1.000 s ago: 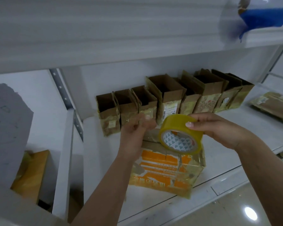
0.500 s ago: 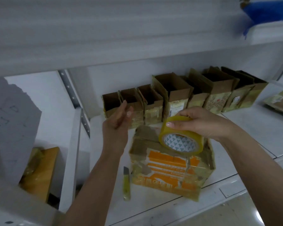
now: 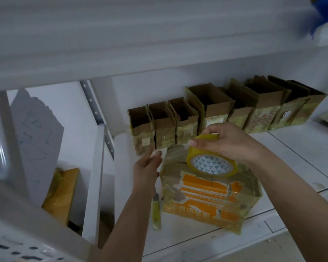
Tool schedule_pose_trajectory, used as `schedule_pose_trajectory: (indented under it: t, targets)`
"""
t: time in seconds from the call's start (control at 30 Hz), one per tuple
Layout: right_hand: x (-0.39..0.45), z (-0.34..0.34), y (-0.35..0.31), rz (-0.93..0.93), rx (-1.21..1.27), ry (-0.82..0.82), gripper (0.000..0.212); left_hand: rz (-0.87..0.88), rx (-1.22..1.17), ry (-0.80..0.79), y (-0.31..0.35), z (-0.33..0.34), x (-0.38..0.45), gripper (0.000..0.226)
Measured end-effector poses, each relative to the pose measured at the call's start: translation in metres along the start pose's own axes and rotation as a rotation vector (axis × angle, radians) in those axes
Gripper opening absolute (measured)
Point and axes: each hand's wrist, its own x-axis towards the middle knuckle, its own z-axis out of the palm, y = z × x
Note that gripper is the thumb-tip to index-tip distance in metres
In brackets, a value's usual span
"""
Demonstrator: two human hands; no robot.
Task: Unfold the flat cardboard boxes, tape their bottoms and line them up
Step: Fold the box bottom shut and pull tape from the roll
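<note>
Eight or so opened boxes (image 3: 212,112) line the shelf's (image 3: 292,154) back edge; my right hand (image 3: 225,142) grasps the tape roll (image 3: 211,163) over the orange box (image 3: 208,197), left hand (image 3: 146,165) released, its bottom apparently not yet fully taped.

Orange-printed cardboard box (image 3: 206,197) lies bottom-up, yellow tape roll (image 3: 211,163) on it, open boxes (image 3: 216,114) behind

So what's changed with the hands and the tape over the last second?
The left hand let go of the tape end, swung out left, and now rests open-fingered at the orange-printed cardboard box. The right hand keeps gripping the yellow tape roll on the box. The row of opened boxes is unchanged.
</note>
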Motion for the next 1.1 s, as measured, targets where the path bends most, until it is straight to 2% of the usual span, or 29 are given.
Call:
schedule_pose_trajectory:
  t: [0.13, 0.27, 0.5, 0.73, 0.97, 1.1]
  targets:
    - [0.001, 0.005, 0.002, 0.003, 0.090, 0.042, 0.061, -0.224, -0.108, -0.062, -0.006, 0.007, -0.005, 0.027]
    - [0.000, 0.009, 0.001, -0.012, 0.131, 0.076, 0.058, -0.369, -0.139, -0.142, -0.009, 0.008, -0.002, 0.052]
    - [-0.003, 0.008, -0.002, 0.006, 0.139, 0.073, 0.050, -0.388, -0.088, -0.238, -0.020, 0.007, 0.000, 0.051]
    - [-0.002, 0.007, 0.002, 0.014, 0.146, 0.079, 0.055, -0.419, -0.175, -0.166, -0.030, 0.006, 0.001, 0.051]
    - [0.000, 0.008, 0.006, -0.004, 0.145, 0.080, 0.055, -0.349, -0.139, -0.080, -0.032, 0.010, 0.000, 0.028]
    - [-0.003, 0.009, 0.007, 0.007, 0.147, 0.096, 0.049, -0.342, -0.096, -0.072, -0.033, 0.014, -0.004, 0.026]
